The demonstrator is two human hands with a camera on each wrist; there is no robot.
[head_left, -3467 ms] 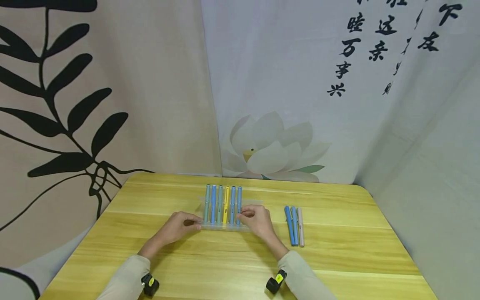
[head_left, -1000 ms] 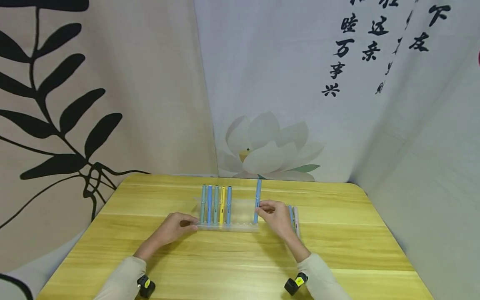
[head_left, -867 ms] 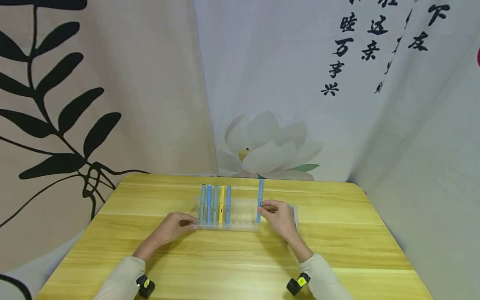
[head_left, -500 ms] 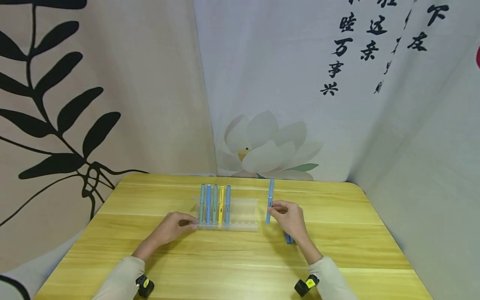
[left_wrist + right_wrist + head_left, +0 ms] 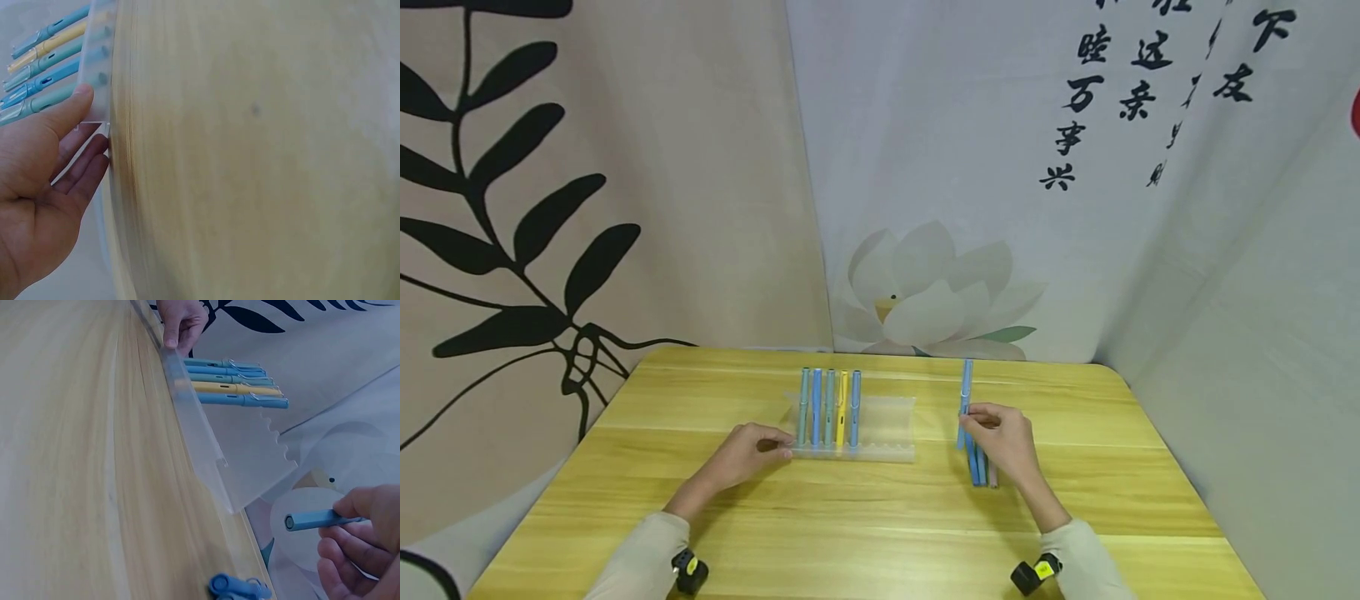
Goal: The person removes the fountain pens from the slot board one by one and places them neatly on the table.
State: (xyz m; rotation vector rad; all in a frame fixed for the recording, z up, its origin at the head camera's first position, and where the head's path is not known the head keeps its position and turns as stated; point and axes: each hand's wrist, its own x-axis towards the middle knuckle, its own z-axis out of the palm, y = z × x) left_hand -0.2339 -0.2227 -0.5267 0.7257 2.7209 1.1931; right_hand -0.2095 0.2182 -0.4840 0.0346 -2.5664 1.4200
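A clear pen rack (image 5: 887, 429) stands on the table with several capped pens leaning in its left half: green, blue and one yellow pen (image 5: 842, 408). My left hand (image 5: 748, 458) grips the rack's left end, its thumb on the front lip in the left wrist view. To the right of the rack, my right hand (image 5: 1003, 442) pinches a blue pen (image 5: 966, 383) between thumb and fingers, nearly upright. That pen is off the rack, just behind the loose blue pens (image 5: 976, 471) on the table. A pale pen (image 5: 993, 477) beside them is partly hidden by the hand.
The wooden table (image 5: 820, 533) runs back to a hanging cloth (image 5: 715, 208) printed with leaves, a lotus and writing. The rack's notched right half (image 5: 250, 462) holds no pens.
My right hand has taken the rightmost blue pen out of the rack and carried it right, over to the loose pens. My left hand keeps its grip on the rack.
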